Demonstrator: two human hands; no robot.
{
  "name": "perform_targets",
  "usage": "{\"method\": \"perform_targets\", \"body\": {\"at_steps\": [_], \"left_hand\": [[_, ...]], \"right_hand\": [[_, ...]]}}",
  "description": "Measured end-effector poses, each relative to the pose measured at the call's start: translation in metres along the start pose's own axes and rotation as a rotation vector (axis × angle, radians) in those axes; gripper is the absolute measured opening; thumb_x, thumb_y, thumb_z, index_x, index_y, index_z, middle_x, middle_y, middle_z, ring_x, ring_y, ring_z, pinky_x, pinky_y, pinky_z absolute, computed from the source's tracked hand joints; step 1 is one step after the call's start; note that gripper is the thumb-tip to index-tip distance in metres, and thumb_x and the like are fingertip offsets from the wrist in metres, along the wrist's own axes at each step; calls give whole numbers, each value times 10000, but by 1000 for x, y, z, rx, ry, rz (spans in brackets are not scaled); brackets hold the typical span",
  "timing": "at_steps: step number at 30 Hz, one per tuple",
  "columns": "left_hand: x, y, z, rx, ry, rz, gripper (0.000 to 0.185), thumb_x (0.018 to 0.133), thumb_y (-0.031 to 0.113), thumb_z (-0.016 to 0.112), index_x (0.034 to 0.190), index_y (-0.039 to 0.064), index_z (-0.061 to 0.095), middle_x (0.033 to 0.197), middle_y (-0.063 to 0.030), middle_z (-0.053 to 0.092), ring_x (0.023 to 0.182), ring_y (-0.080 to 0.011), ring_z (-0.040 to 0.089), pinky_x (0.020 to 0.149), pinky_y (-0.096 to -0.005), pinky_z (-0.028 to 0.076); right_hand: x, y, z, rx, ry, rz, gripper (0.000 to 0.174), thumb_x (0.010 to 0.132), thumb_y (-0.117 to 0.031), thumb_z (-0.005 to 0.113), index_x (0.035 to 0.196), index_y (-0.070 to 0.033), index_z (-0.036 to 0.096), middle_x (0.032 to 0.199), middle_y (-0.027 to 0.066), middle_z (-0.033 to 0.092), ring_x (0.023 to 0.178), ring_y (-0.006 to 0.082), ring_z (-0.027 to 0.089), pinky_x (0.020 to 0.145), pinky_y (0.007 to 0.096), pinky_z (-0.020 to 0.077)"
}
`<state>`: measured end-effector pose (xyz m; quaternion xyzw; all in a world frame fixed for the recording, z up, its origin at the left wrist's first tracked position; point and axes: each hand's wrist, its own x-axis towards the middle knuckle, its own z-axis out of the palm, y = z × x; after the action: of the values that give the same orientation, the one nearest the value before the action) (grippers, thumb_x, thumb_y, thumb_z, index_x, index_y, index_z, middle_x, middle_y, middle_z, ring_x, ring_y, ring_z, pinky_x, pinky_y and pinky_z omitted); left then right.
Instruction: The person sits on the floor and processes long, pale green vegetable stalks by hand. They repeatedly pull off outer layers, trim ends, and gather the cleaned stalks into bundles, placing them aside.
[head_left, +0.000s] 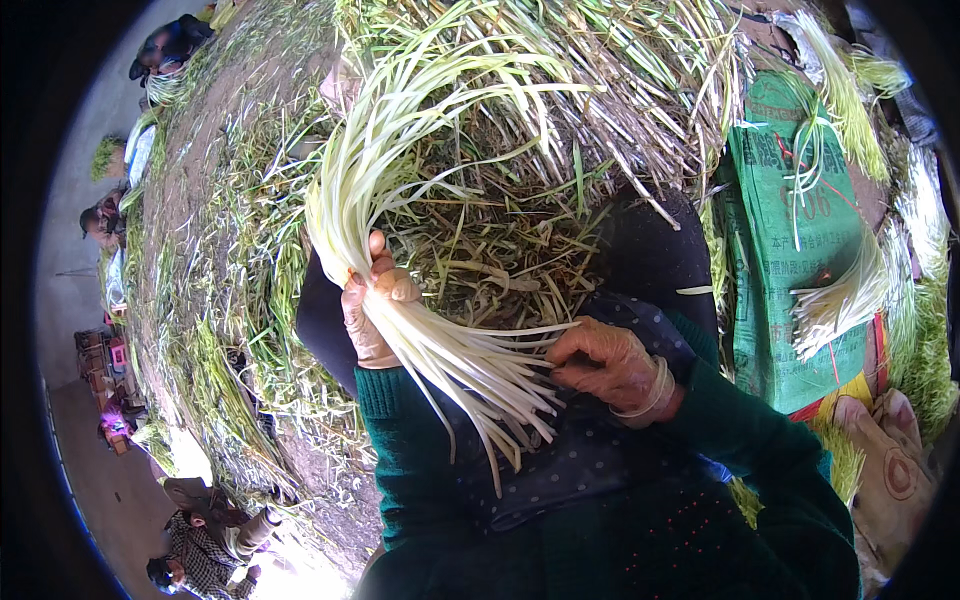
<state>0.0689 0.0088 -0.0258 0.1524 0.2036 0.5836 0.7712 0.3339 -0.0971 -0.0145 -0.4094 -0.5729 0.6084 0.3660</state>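
My left hand (379, 292), in a thin translucent glove, is closed around a thick bunch of long pale leafy stalks (360, 172), which look like blanched chives. Yellow-green leaf ends arch up and over to the right; white stem ends fan out to the lower right. At the tips of the upper white stems is my right hand (604, 367), also gloved, with a band around the wrist. Its thumb and forefinger meet at a stem end. Trimmings and dry leaves (495, 247) lie between my dark-clad knees, beyond the stems.
A heap of long stalks (600, 97) lies ahead. To the right, a green woven sack (802, 225) bears a small pale bunch (847, 300), with more bunches beyond. A brown sack (885, 480) lies lower right. Several people are at the left, one in a checked top (199, 555).
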Motion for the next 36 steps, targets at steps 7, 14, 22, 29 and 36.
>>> {"method": "perform_targets", "body": {"at_steps": [7, 14, 22, 29, 36], "left_hand": [[-1, 1, -6, 13, -6, 4, 538, 753, 166, 684, 1208, 8, 443, 853, 11, 485, 653, -74, 466, 611, -228, 446], [-1, -3, -4, 60, 19, -10, 531, 753, 179, 690, 1205, 27, 457, 828, 24, 473, 640, -80, 462, 615, -230, 444], [-1, -4, -3, 48, 25, -13, 513, 755, 174, 696, 1190, 19, 474, 807, 32, 465, 634, -63, 456, 619, -225, 448], [-1, -3, 2, 96, 40, 1, 507, 762, 172, 689, 1191, 3, 478, 794, 32, 454, 632, -49, 446, 612, -219, 441], [-1, -1, -2, 83, 26, 14, 508, 770, 175, 679, 1198, -7, 474, 772, 32, 449, 623, -55, 438, 603, -216, 425]], "right_hand": [[-1, -3, 1, -50, 34, -85, 108, 777, -4, 633, 856, -53, 579, 829, 62, 542, 757, 204, 554, 673, 303, 443], [4, 7, -1, -217, 16, -165, 108, 737, -14, 642, 791, -67, 565, 778, 57, 571, 753, 252, 542, 678, 337, 434], [3, 6, -4, -146, 105, -124, 101, 729, -13, 645, 786, -51, 571, 757, 78, 571, 755, 252, 555, 691, 339, 441], [-8, -2, -10, 263, 185, 161, 89, 772, 44, 627, 804, -16, 570, 903, 94, 619, 880, 148, 569, 800, 272, 447], [-30, 1, -33, 364, 325, 251, 89, 800, 36, 624, 873, 2, 586, 898, 91, 651, 843, 140, 611, 797, 250, 477]]}}
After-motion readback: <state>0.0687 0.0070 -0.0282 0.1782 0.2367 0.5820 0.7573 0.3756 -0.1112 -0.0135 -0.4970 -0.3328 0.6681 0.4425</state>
